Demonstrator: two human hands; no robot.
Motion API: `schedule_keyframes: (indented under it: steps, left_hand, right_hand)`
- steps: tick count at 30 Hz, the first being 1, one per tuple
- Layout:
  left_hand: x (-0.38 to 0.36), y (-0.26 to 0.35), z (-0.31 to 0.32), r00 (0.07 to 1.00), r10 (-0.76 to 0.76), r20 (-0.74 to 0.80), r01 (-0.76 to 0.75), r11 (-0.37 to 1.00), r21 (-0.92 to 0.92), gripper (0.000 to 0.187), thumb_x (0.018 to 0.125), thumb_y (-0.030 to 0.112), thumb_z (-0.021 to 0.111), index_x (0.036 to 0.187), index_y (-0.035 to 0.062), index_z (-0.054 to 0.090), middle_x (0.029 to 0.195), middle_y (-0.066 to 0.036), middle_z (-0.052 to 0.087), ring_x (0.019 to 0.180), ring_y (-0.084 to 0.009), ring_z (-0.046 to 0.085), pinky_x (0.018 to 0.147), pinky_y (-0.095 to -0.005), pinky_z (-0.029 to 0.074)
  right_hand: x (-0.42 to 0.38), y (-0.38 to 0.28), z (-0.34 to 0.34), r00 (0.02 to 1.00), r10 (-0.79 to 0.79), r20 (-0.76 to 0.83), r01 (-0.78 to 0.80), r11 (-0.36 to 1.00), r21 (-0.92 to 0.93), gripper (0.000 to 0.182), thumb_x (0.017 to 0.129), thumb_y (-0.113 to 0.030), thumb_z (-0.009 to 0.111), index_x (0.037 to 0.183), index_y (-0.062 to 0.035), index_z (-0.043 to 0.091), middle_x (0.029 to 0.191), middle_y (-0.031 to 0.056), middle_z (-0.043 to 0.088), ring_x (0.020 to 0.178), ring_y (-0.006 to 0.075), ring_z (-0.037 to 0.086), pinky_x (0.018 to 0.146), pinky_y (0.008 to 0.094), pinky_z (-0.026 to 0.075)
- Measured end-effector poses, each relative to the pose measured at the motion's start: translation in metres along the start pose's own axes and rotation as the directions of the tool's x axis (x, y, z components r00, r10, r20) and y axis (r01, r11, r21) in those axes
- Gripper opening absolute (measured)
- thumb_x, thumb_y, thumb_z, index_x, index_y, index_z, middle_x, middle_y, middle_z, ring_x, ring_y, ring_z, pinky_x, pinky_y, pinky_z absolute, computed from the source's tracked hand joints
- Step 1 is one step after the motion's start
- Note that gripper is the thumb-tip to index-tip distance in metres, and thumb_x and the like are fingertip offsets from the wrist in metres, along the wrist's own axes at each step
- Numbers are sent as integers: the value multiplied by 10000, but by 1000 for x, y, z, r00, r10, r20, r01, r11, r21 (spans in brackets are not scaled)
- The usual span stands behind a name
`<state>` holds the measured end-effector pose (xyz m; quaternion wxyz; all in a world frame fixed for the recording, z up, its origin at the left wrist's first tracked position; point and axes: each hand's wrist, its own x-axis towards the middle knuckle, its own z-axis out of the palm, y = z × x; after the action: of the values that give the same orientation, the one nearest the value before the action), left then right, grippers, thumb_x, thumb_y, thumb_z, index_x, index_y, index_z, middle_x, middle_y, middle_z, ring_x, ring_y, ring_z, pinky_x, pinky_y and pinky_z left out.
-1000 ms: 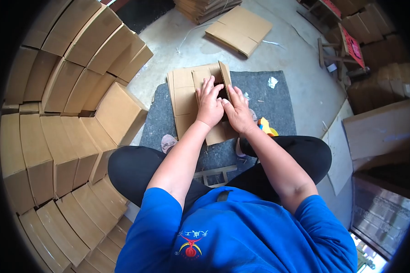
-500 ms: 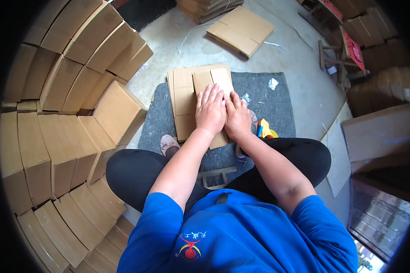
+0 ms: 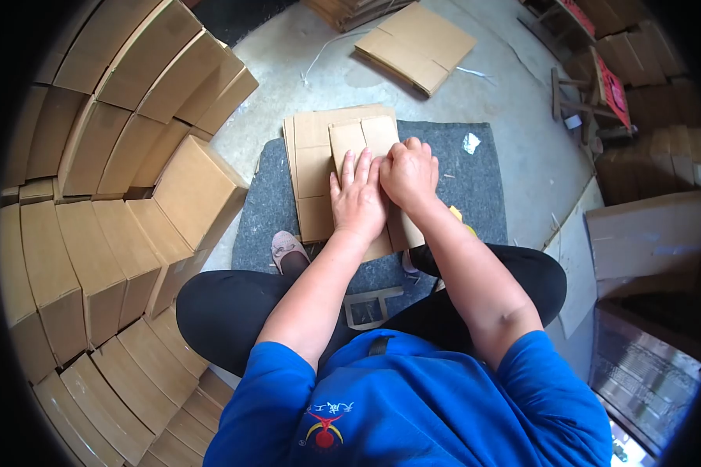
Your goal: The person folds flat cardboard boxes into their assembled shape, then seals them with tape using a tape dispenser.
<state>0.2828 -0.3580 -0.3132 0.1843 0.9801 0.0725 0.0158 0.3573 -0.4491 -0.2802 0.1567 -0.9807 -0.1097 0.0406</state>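
A narrow cardboard box rests over flat cardboard sheets on a dark grey mat. My left hand lies on the box's top with its fingers spread, holding nothing. Beside it, my right hand is closed at the box's right edge, its fingers curled; whatever they hold is hidden. Partly behind my right forearm, a yellow tool shows on the mat.
Stacked cartons line the left side. A pile of flat cardboard lies ahead on the floor. A wooden stool with a red top stands at the upper right. A white scrap is on the mat.
My right hand has gone from lying flat on the box to a closed shape at its right edge. My left hand's fingers have spread apart. The yellow tool is now mostly covered by my right forearm.
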Motion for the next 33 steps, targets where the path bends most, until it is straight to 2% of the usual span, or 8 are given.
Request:
schedule_keyframes:
  steps: [2, 5, 6, 11, 12, 16, 27, 33]
  left_hand:
    - [0, 1, -6, 1000, -3, 12, 3, 1000, -14, 510, 975, 274, 506, 1469, 168, 440, 1580, -29, 319, 1491, -299, 204, 1173, -589, 203]
    - [-2, 1, -8, 999, 48, -16, -49, 997, -57, 562, 945, 289, 582, 1468, 143, 439, 1577, -62, 319, 1483, -312, 221, 1171, -600, 191]
    - [-4, 2, -10, 999, 43, -16, -44, 998, -53, 562, 945, 289, 582, 1468, 143, 439, 1577, -62, 319, 1483, -312, 221, 1171, -600, 191]
    - [-47, 23, -36, 981, 87, 172, -79, 995, -55, 736, 868, 427, 684, 1482, 124, 412, 1595, -151, 246, 1484, -363, 194, 1170, -632, 126]
    - [-60, 26, -34, 979, 120, 166, -111, 992, -61, 855, 748, 510, 773, 1455, 147, 457, 1593, -136, 256, 1490, -343, 186, 1134, -685, 152]
    - [-73, 19, -17, 977, 174, 122, -177, 984, 16, 972, 614, 509, 851, 1458, 230, 458, 1578, -117, 289, 1478, -329, 230, 1109, -689, 221]
    - [-69, 5, -17, 984, 141, 112, -139, 990, -22, 1037, 572, 511, 878, 1458, 186, 447, 1571, -119, 303, 1472, -348, 230, 1146, -633, 210]
    - [-70, 5, -15, 985, 151, 81, -150, 988, -17, 1030, 567, 524, 875, 1447, 182, 463, 1563, -126, 316, 1469, -360, 233, 1142, -631, 221]
  right_hand:
    - [32, -1, 4, 989, -83, -124, 90, 994, 57, 318, 848, -256, 619, 1110, -94, 696, 1185, 116, 630, 1116, 322, 562, 932, 465, 456]
    - [76, 6, 22, 929, -359, -91, 368, 921, 130, 416, 961, -329, 549, 1318, -120, 599, 1289, 137, 593, 1224, 345, 504, 1037, 467, 408]
    - [87, 8, 25, 918, -364, 160, 330, 921, 206, 424, 996, -340, 509, 1348, -113, 574, 1276, 153, 591, 1237, 357, 481, 1071, 454, 387]
    - [84, 12, 46, 918, -396, 24, 378, 892, 249, 404, 1011, -321, 474, 1325, -94, 587, 1247, 169, 597, 1218, 368, 475, 1079, 438, 381]
    - [86, 13, 48, 916, -401, -4, 389, 886, 251, 400, 1010, -317, 475, 1318, -90, 592, 1243, 171, 599, 1211, 369, 477, 1077, 436, 381]
    - [85, 12, 47, 926, -377, -5, 362, 884, 296, 401, 1008, -310, 478, 1304, -68, 600, 1226, 178, 607, 1201, 370, 480, 1077, 430, 379]
    - [79, 10, 56, 954, -275, -117, 298, 912, 283, 395, 999, -282, 498, 1309, -56, 595, 1236, 144, 616, 1169, 356, 499, 1054, 416, 406]
    - [87, 25, 53, 929, -370, -34, 359, 871, 336, 387, 1005, -267, 491, 1318, -60, 588, 1254, 159, 602, 1190, 359, 498, 1058, 414, 399]
